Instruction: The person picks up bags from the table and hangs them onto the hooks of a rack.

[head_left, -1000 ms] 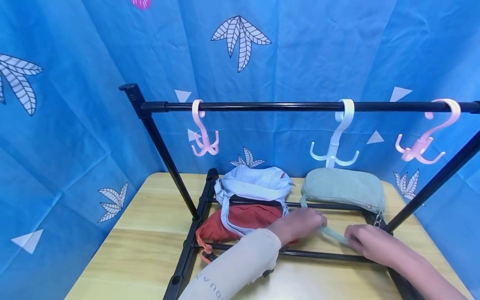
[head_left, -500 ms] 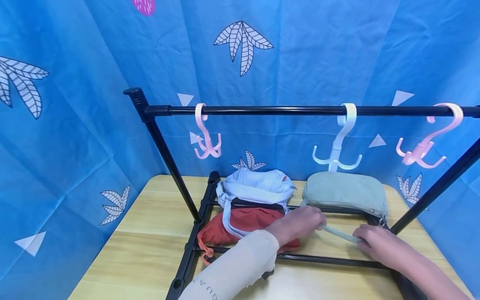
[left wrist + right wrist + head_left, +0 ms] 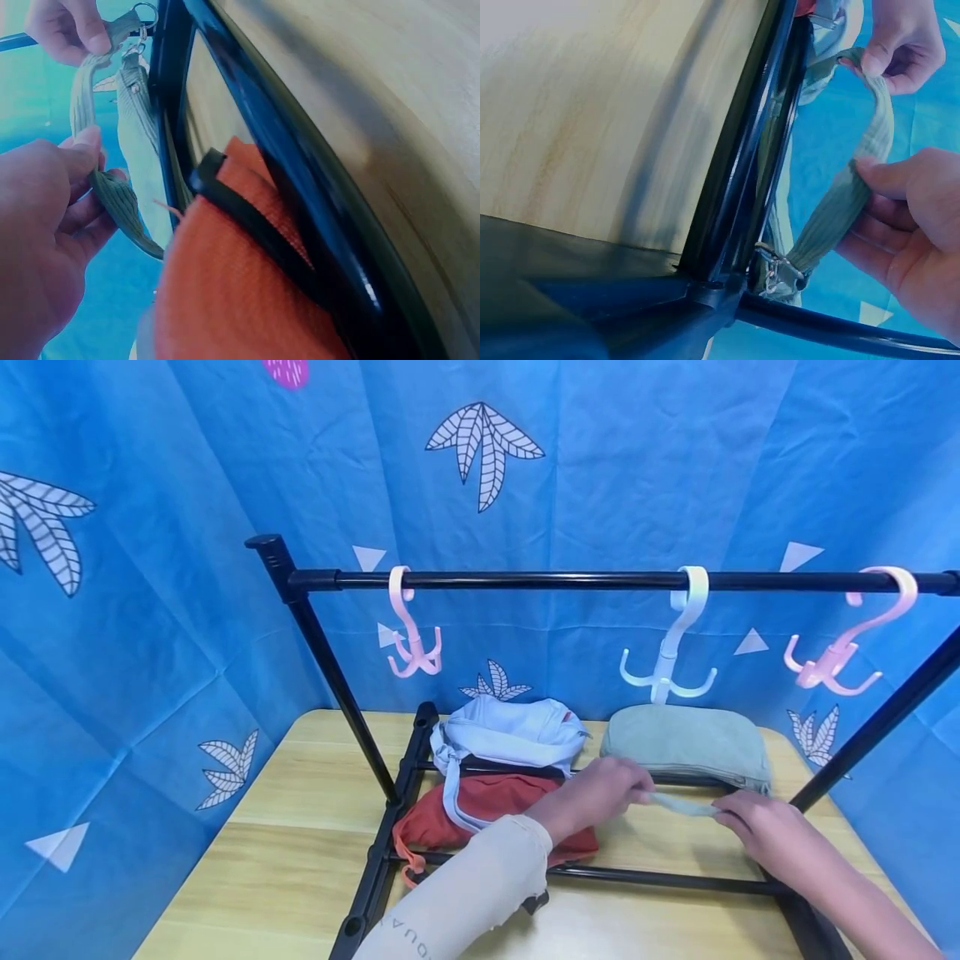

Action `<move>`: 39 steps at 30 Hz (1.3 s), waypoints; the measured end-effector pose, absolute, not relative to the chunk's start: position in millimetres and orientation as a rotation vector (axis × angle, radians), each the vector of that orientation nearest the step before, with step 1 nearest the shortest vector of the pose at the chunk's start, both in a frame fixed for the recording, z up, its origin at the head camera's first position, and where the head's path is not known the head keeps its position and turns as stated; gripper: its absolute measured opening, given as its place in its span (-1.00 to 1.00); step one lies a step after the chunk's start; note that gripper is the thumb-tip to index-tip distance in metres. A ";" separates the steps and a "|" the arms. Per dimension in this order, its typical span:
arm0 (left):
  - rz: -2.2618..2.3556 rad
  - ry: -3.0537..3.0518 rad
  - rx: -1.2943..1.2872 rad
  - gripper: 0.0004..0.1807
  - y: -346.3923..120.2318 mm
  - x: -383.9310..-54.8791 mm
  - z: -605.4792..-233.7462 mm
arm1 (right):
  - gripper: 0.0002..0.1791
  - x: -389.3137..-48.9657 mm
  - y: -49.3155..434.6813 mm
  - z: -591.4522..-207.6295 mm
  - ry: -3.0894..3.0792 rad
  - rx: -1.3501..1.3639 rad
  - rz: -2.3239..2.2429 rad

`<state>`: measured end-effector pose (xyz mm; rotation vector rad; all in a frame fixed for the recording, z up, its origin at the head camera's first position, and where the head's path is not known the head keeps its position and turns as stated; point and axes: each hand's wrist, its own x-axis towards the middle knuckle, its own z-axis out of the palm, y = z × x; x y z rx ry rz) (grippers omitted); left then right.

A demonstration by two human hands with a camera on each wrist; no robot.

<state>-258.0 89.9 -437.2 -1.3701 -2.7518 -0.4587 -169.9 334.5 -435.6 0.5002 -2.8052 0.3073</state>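
Note:
A sage-green bag (image 3: 686, 742) with a zipper lies at the back right, across the rack's rear bar. Its fabric strap (image 3: 682, 805) stretches between my two hands in front of it. My left hand (image 3: 603, 789) pinches the strap between thumb and fingers on the left. On the right, my right hand (image 3: 768, 827) pinches the same strap farther along. A metal ring and clasp (image 3: 776, 262) join the strap to the bag in the right wrist view. Both pinches show in the left wrist view, where the strap (image 3: 84, 97) curves from one hand to the other.
A black rack stands on the wooden table (image 3: 247, 852); its top bar (image 3: 525, 580) carries two pink hooks (image 3: 412, 647) and a white hook (image 3: 663, 668). A light-blue bag (image 3: 510, 727) and a red bag (image 3: 495, 797) lie left of my hands. A blue curtain hangs behind.
Both hands have risen a little with the strap, the right hand more. Over the second the head view has tilted slightly. The bags and hooks stay in place.

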 end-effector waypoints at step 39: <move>-0.733 -2.573 -1.273 -0.75 80.6 -249.5 -409.0 | -0.80 -157.4 326.4 -407.3 -2.422 0.412 0.448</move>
